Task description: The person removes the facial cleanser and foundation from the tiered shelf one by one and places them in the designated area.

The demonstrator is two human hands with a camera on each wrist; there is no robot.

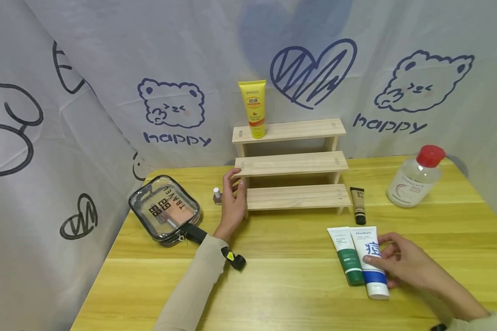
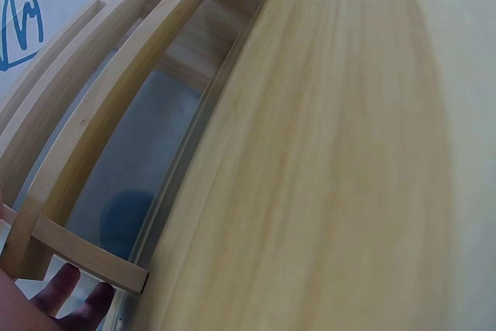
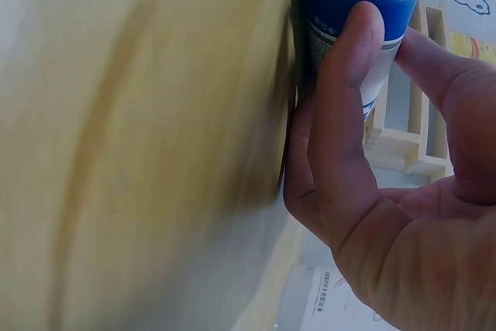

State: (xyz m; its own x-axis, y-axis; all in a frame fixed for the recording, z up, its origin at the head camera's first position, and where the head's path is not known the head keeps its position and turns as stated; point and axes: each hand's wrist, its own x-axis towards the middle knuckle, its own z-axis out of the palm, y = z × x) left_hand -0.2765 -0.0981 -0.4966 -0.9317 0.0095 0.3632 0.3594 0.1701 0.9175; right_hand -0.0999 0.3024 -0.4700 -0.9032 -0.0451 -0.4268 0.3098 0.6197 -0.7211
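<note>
A three-step wooden display shelf (image 1: 298, 197) stands at the back of the table. At its left end my left hand (image 1: 233, 200) grips the side, the fingertips (image 2: 58, 288) showing past the side piece in the left wrist view. On the right, my right hand (image 1: 410, 262) holds a white squeeze tube (image 1: 368, 257) with a blue band, thumb over its front and fingers at its edge. A white and green squeeze tube (image 1: 348, 262) lies against its left side. A yellow squeeze tube (image 1: 254, 110) stands cap-down on the shelf's top step, at the left.
A clear travel pouch (image 1: 165, 207) lies at the left, and a small nail polish bottle (image 1: 217, 197) is beside my left hand. Right of the shelf lie a small beige tube (image 1: 358, 204) and a clear bottle with a red cap (image 1: 416, 177). A printed curtain (image 1: 232, 41) hangs behind.
</note>
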